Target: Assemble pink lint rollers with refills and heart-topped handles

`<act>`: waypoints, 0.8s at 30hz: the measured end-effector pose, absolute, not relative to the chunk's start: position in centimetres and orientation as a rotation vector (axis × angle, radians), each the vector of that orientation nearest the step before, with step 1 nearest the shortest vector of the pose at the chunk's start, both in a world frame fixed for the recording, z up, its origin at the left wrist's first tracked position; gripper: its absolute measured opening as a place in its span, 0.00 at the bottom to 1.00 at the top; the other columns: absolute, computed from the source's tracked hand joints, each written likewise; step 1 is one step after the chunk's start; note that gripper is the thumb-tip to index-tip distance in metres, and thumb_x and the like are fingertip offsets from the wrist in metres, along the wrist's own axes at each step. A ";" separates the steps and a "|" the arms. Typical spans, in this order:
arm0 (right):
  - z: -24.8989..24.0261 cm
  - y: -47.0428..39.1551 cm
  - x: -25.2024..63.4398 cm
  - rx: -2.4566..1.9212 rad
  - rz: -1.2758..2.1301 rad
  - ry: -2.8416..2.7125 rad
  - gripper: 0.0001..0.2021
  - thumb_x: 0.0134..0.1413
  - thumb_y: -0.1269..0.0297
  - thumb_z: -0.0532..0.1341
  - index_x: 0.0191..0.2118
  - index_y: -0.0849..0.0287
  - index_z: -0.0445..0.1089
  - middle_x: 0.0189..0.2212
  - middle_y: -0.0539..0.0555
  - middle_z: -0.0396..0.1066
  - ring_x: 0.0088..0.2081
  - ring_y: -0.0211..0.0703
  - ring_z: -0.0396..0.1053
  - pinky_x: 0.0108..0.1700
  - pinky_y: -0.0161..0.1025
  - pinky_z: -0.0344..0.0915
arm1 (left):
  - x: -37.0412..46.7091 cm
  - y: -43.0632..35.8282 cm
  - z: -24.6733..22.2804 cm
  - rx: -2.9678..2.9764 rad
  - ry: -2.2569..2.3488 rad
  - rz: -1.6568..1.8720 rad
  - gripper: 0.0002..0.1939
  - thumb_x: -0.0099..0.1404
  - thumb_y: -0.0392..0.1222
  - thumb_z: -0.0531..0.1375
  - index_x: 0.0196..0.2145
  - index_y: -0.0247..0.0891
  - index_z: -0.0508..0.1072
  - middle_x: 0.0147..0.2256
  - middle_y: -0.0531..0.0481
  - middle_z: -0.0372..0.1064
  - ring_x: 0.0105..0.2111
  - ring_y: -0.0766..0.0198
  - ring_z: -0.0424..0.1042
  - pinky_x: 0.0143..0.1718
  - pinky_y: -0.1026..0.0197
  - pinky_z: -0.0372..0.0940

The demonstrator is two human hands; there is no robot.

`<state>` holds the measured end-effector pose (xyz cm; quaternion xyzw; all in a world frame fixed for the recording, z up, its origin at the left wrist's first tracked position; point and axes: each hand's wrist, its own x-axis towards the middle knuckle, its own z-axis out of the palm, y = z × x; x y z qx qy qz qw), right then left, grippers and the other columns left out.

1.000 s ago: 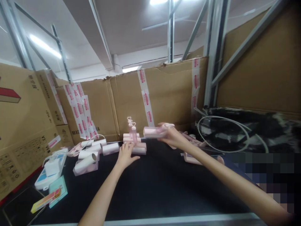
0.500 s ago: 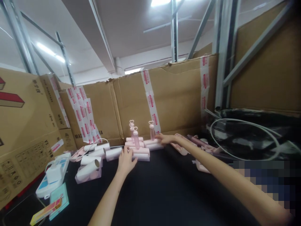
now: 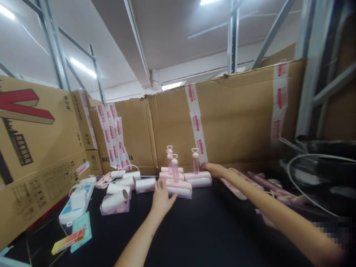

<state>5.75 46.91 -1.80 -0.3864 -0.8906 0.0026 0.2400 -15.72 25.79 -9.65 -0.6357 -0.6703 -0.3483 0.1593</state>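
Observation:
My left hand (image 3: 162, 197) rests at the left end of a pink and white box-like piece (image 3: 180, 191), thumb spread along its front and fingers by its top. A clear pink tube with a heart-shaped top (image 3: 175, 171) stands upright above that piece. Behind it is a similar pink piece (image 3: 178, 170) with another heart-topped tube. My right hand (image 3: 213, 170) reaches to the far right end of a neighbouring pink and white piece (image 3: 198, 179), fingers stretched out and partly hidden. A heart-topped tube (image 3: 196, 163) stands on that piece, left of my fingertips.
Several white cardboard-like rolls (image 3: 145, 185) lie to the left, one on a clear box (image 3: 115, 208). A white power strip (image 3: 76, 202), teal packet (image 3: 81, 231) and yellow-pink box (image 3: 68, 241) lie further left. Pink cases (image 3: 236, 189) lie under my right forearm. Cardboard walls (image 3: 236, 122) enclose the back.
The view has turned left, so everything sits further right in the picture. My right hand looks flatter, its fingers less bent down over the piece. My left hand stays at the front piece.

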 end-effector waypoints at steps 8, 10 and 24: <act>-0.9 43.6 8.1 -1.247 -0.130 -2.478 0.22 0.53 0.50 0.52 0.47 0.61 0.63 0.35 0.62 0.73 0.37 0.54 0.71 0.35 0.40 0.62 | -15.5 25.0 -8.4 -1.752 -1.907 -0.675 0.26 0.59 0.50 0.58 0.52 0.35 0.62 0.49 0.39 0.61 0.52 0.47 0.56 0.56 0.42 0.51; -2.0 42.3 7.6 -1.224 -0.145 -2.564 0.29 0.43 0.43 0.59 0.49 0.56 0.62 0.37 0.60 0.74 0.40 0.57 0.71 0.37 0.41 0.62 | -15.3 24.9 -8.2 -1.755 -1.921 -0.650 0.25 0.59 0.50 0.58 0.51 0.35 0.62 0.48 0.39 0.62 0.51 0.47 0.57 0.56 0.41 0.49; -2.7 41.5 3.5 -1.439 -0.205 -2.459 0.24 0.47 0.55 0.62 0.49 0.61 0.61 0.41 0.70 0.72 0.43 0.64 0.70 0.39 0.49 0.62 | -14.6 25.1 -7.7 -1.738 -1.939 -0.618 0.32 0.54 0.53 0.60 0.52 0.32 0.62 0.50 0.35 0.62 0.53 0.45 0.56 0.57 0.42 0.48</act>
